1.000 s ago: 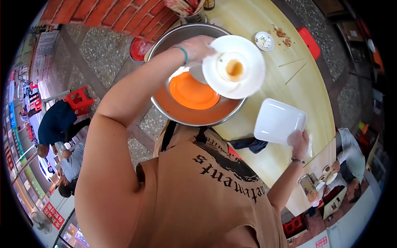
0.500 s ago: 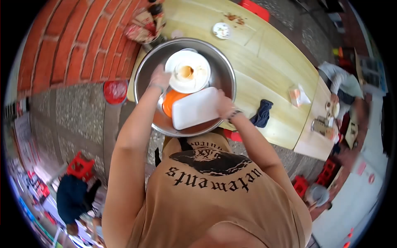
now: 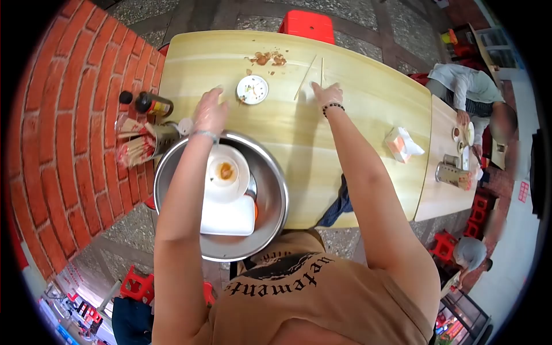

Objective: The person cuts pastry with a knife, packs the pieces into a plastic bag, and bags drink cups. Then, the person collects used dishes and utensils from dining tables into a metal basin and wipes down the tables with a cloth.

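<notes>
While both arms stretch out across the wooden table [image 3: 356,144], the right hand [image 3: 326,93] lies flat by the near ends of two chopsticks [image 3: 310,73], fingers spread and touching or nearly touching them; the left hand [image 3: 210,110] hovers with fingers loosely apart, holding nothing, just beside a small dirty saucer [image 3: 252,89]. Beyond the saucer sits a smear of food scraps [image 3: 267,58]. Nearer the person, a big metal basin [image 3: 270,224] rests at the table's edge, holding a round white plate [image 3: 227,172] with sauce stains and a square white plate [image 3: 228,216]. Left of the basin stand a chopstick holder [image 3: 150,142] and bottles [image 3: 146,102]; a tissue packet [image 3: 402,145] lies well to the right.
</notes>
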{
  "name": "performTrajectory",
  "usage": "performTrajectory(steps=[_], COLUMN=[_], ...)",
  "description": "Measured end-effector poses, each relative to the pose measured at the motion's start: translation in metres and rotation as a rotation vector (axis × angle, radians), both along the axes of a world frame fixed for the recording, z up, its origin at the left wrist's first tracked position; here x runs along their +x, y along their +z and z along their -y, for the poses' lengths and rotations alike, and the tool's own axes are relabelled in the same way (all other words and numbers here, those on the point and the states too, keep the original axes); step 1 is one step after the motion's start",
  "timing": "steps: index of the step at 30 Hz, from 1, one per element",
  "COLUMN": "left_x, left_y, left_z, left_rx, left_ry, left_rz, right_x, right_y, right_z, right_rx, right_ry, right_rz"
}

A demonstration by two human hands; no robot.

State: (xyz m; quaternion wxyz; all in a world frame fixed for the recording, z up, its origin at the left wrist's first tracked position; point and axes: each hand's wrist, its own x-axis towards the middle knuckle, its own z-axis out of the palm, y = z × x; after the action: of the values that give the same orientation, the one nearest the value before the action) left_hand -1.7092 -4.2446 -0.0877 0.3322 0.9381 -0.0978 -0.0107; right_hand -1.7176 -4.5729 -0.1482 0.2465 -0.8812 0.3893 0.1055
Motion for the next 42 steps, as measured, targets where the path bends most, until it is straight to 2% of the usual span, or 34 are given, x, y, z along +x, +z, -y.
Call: performTrajectory(steps=[1, 3, 5, 6, 8, 10, 12, 15, 18, 20, 21, 23, 24, 25, 26, 27, 28, 29, 31, 33, 35, 36, 37, 38, 39, 40, 41, 42], left_x=[0.016, 0.045, 0.065, 0.072, 0.092, 0.098, 0.098, 0.085, 0.072, 0.045, 0.029, -0.010, -0.031, -0.060, -0.106, -0.134, -0.160, -0.181, -0.216, -0.239, -0.242, -0.250, -0.252, -0.258, -0.259, -0.264, -0.271, -0.282], left_y=[-0.013, -0.036, -0.056, -0.065, -0.108, -0.124, -0.116, -0.097, -0.060, -0.011, 0.011, 0.049, 0.059, 0.068, 0.067, 0.088, 0.095, 0.097, 0.080, 0.067, 0.056, 0.054, 0.056, 0.058, 0.084, 0.101, 0.109, 0.121], left_z=[0.015, 0.043, 0.062, 0.064, 0.062, 0.058, 0.062, 0.063, 0.053, 0.037, 0.022, -0.016, -0.037, -0.064, -0.109, -0.124, -0.140, -0.154, -0.182, -0.193, -0.190, -0.198, -0.195, -0.181, -0.162, -0.147, -0.144, -0.141], left_rx=[0.010, 0.288, 0.338, 0.383, 0.421, 0.448, 0.536, 0.488, 0.407, 0.193, 0.192, 0.046, 0.027, 0.007, 0.099, 0.109, 0.116, 0.120, 0.190, 0.254, 0.308, 0.370, 0.318, 0.273, 0.125, 0.057, 0.175, 0.263], left_ry=[0.001, 0.086, 0.114, 0.132, 0.125, 0.116, -0.043, -0.117, -0.122, -0.046, -0.032, -0.030, -0.015, -0.006, 0.062, 0.173, 0.220, 0.305, 0.371, 0.342, 0.218, 0.165, 0.133, 0.113, 0.077, 0.012, -0.155, -0.240], left_rz=[0.002, -0.245, -0.318, -0.392, -0.425, -0.462, -0.471, -0.468, -0.428, -0.380, -0.390, -0.356, -0.350, -0.352, -0.472, -0.550, -0.571, -0.616, -0.636, -0.635, -0.574, -0.525, -0.326, -0.130, -0.121, 0.027, 0.019, 0.136], right_x=[0.014, 0.024, 0.031, 0.035, 0.030, 0.021, 0.007, -0.021, -0.046, -0.059, -0.069, -0.100, -0.119, -0.144, -0.180, -0.202, -0.225, -0.233, -0.256, -0.275, -0.289, -0.295, -0.290, -0.287, -0.285, -0.282, -0.279, -0.273], right_y=[-0.009, 0.002, -0.007, -0.023, -0.042, -0.039, -0.041, -0.034, -0.056, -0.054, -0.044, 0.000, 0.024, 0.062, 0.098, 0.106, 0.104, 0.114, 0.128, 0.123, 0.126, 0.130, 0.131, 0.124, 0.127, 0.133, 0.141, 0.148], right_z=[-0.001, -0.013, -0.019, -0.014, 0.003, 0.012, 0.020, 0.018, 0.033, 0.034, 0.022, 0.000, -0.015, -0.049, -0.095, -0.124, -0.152, -0.181, -0.210, -0.214, -0.212, -0.211, -0.211, -0.210, -0.217, -0.228, -0.243, -0.262], right_rx=[0.016, 0.006, -0.165, -0.205, -0.173, -0.190, -0.177, -0.206, -0.262, -0.095, -0.091, 0.113, 0.273, 0.375, 0.470, 0.609, 0.709, 0.912, 1.110, 1.130, 1.155, 1.085, 1.019, 0.857, 0.879, 0.728, 0.567, 0.592], right_ry=[-0.130, -0.078, 0.132, 0.156, 0.230, 0.303, 0.346, 0.392, 0.542, 0.496, 0.511, 0.456, 0.506, 0.606, 0.674, 0.660, 0.769, 0.565, 0.115, -0.034, -0.143, -0.031, 0.107, 0.444, 0.497, 0.774, 1.048, 1.119], right_rz=[-0.106, -0.131, -0.122, -0.062, -0.071, -0.121, -0.141, -0.181, -0.149, -0.125, -0.133, 0.245, 0.296, 0.153, 0.016, -0.009, 0.055, -0.164, -0.375, -0.263, -0.166, -0.108, -0.049, -0.008, -0.025, -0.075, -0.107, -0.111])
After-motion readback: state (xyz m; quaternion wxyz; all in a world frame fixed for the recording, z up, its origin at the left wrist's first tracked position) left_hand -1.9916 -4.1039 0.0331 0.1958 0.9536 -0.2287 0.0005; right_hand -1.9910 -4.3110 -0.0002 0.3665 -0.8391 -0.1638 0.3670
